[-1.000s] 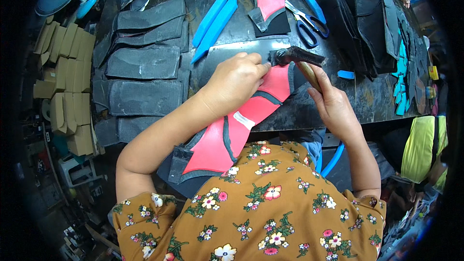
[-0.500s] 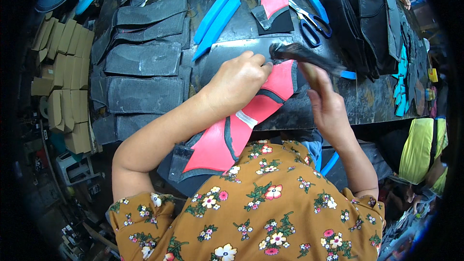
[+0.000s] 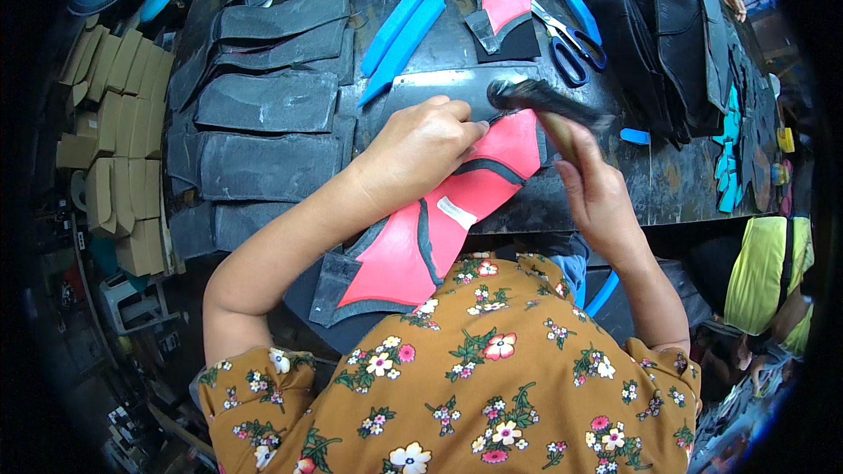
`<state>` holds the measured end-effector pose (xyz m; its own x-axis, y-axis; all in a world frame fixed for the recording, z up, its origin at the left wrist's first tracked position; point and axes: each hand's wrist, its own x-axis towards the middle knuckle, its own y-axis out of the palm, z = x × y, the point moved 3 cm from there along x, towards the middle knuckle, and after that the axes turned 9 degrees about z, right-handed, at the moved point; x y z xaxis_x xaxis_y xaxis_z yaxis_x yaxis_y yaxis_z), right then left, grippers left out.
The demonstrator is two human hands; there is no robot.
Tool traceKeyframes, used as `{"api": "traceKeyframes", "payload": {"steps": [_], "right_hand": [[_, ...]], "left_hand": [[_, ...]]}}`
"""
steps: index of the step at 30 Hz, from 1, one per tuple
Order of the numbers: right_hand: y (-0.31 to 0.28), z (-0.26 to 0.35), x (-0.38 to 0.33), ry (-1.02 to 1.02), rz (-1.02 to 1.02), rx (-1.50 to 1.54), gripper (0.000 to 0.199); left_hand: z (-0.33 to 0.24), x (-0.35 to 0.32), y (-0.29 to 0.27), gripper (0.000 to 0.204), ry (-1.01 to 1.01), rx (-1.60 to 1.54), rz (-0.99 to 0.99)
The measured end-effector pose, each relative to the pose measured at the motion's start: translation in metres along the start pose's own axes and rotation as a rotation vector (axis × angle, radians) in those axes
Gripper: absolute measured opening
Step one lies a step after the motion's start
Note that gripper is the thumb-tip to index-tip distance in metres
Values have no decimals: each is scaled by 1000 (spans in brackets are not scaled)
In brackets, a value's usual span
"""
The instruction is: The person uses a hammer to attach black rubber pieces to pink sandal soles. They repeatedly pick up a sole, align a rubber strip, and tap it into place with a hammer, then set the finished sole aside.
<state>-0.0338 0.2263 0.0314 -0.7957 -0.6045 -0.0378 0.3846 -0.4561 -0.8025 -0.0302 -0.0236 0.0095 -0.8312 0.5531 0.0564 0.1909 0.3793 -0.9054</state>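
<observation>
Left fingers (image 3: pixel 472 131) against pink panel (image 3: pixel 507 147)

Left elbow bent outward, a person's bare left forearm (image 3: pixel 303 233) slants inward to a bare left hand (image 3: pixel 430 145), knuckles up, fingers curled; the bare right hand (image 3: pixel 600 197) grips atop a raised, bare right forearm (image 3: pixel 657 290).

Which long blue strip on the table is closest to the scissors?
The right-hand strip, lying alongside the scissors. The other two strips lie side by side to the left, across the far pink piece from it.
</observation>
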Motion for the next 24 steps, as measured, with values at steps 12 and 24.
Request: {"api": "traceKeyframes", "payload": {"steps": [12,24], "right_hand": [[-8,-2,-2,7,18,20,53],[-15,-23,5,190,28,-10,49]], "left_hand": [[10,13,7,19,-165,-540,-71],[19,32,6,29,-102,-414,-14]]}}
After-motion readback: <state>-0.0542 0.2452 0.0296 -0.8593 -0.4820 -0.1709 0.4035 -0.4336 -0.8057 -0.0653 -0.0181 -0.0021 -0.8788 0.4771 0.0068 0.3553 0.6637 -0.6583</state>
